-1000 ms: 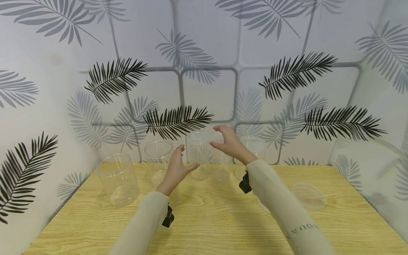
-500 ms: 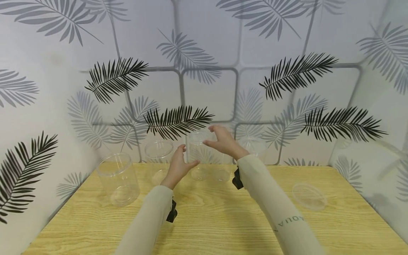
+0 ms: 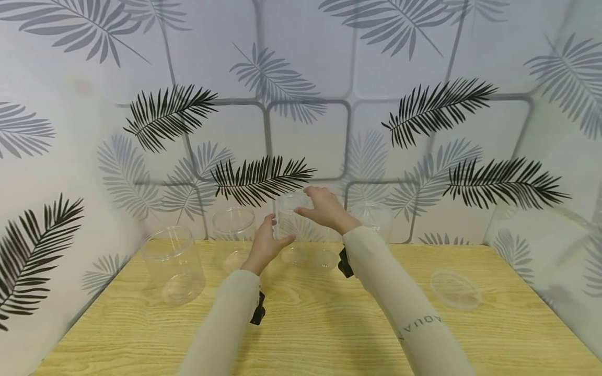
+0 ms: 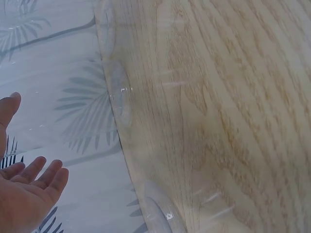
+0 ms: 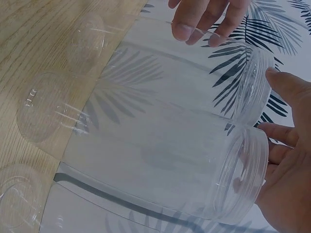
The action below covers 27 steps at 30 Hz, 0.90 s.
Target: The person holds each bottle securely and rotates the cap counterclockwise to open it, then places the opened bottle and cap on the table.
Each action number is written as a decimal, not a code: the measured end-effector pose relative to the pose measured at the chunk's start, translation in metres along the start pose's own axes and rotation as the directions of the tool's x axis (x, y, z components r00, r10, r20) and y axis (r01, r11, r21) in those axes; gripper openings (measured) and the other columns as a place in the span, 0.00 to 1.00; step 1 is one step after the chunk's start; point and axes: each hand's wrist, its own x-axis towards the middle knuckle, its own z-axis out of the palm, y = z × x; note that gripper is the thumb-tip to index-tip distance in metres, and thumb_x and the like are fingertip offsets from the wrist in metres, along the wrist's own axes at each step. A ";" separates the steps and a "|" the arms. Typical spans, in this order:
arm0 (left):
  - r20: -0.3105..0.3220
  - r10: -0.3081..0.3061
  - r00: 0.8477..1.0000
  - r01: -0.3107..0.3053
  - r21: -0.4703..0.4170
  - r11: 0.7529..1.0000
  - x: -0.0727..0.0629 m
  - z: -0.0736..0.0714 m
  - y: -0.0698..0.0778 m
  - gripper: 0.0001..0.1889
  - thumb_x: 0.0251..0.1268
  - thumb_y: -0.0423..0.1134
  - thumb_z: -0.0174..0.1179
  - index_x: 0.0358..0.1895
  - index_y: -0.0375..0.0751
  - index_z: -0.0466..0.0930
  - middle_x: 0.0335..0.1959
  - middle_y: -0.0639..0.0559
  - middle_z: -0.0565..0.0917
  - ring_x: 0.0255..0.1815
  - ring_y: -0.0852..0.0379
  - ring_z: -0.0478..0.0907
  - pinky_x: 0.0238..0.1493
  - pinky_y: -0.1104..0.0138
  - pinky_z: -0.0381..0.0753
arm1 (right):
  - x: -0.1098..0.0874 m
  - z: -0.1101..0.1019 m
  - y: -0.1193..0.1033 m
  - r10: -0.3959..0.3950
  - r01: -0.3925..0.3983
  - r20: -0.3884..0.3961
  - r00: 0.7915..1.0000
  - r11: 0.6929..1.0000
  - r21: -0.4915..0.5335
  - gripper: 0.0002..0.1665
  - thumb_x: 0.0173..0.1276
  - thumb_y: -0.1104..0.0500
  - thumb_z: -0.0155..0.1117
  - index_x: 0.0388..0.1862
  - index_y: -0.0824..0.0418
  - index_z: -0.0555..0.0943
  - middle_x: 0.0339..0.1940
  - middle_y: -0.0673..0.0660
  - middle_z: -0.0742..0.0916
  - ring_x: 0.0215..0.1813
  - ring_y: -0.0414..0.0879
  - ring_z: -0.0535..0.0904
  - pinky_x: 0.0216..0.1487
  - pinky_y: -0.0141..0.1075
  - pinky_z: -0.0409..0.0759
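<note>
In the head view, a tall clear plastic jar (image 3: 293,230) stands between my two hands near the wall. My left hand (image 3: 264,244) is at its left side, thumb and fingers spread apart. My right hand (image 3: 325,210) is at rim height on its right, over another clear jar (image 3: 325,257) that it partly hides. In the right wrist view, the thumb of my right hand (image 5: 286,165) lies by one jar's rim (image 5: 255,87), with fingers behind the neighbouring rim (image 5: 240,174); contact is unclear. The left wrist view shows my left hand (image 4: 29,189) with loosely bent fingers.
A wide clear jar (image 3: 173,266) stands at the table's left, and another (image 3: 233,237) behind my left hand. One more jar (image 3: 373,216) is partly behind my right forearm. A clear round lid (image 3: 456,290) lies at the right. The patterned wall (image 3: 305,141) borders the wooden table (image 3: 301,334).
My right hand has moved left and slightly down, closer to the tall jar. My left forearm has shifted a little right, its hand staying beside the jar. The jars stay put.
</note>
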 end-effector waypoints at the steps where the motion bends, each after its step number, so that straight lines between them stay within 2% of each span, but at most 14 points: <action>1: 0.001 -0.002 1.000 0.002 0.003 1.000 0.000 0.001 0.000 0.43 0.54 0.45 0.65 0.68 0.33 0.51 0.63 0.35 0.66 0.64 0.40 0.64 0.63 0.50 0.65 | 0.000 0.000 -0.001 -0.001 0.001 0.004 1.000 1.000 -0.008 0.37 0.64 0.45 0.57 0.64 0.67 0.65 0.61 0.63 0.75 0.62 0.58 0.69 0.64 0.52 0.65; 6: 0.008 -0.002 1.000 0.002 0.014 1.000 0.001 0.003 0.001 0.43 0.54 0.45 0.65 0.69 0.33 0.51 0.63 0.35 0.67 0.64 0.40 0.65 0.63 0.50 0.66 | 0.000 0.001 -0.004 -0.001 0.002 0.014 1.000 0.999 -0.033 0.36 0.65 0.45 0.56 0.64 0.66 0.65 0.62 0.63 0.74 0.64 0.58 0.67 0.65 0.55 0.62; 13: 0.015 0.029 0.999 -0.030 0.010 1.000 0.002 0.006 0.000 0.41 0.55 0.44 0.65 0.68 0.34 0.52 0.62 0.34 0.68 0.61 0.38 0.67 0.60 0.50 0.69 | -0.001 0.000 -0.007 0.008 -0.008 0.014 1.000 0.999 -0.046 0.35 0.65 0.44 0.56 0.63 0.66 0.66 0.61 0.62 0.75 0.63 0.57 0.68 0.64 0.54 0.64; 19: 0.003 0.040 0.999 -0.040 0.014 0.999 0.002 0.008 -0.001 0.41 0.55 0.44 0.64 0.67 0.34 0.52 0.62 0.34 0.68 0.61 0.39 0.68 0.60 0.50 0.69 | -0.002 0.001 -0.007 0.015 -0.015 0.011 1.000 0.999 -0.037 0.37 0.65 0.43 0.56 0.64 0.66 0.66 0.61 0.62 0.75 0.63 0.57 0.68 0.65 0.54 0.63; 27: 0.020 0.032 0.999 -0.032 0.019 0.999 0.001 0.007 -0.002 0.42 0.55 0.46 0.64 0.68 0.36 0.51 0.63 0.35 0.67 0.61 0.39 0.68 0.58 0.51 0.72 | -0.004 0.003 -0.004 -0.001 0.001 -0.013 1.000 1.000 0.007 0.37 0.64 0.43 0.57 0.63 0.66 0.66 0.58 0.62 0.77 0.61 0.56 0.70 0.65 0.53 0.63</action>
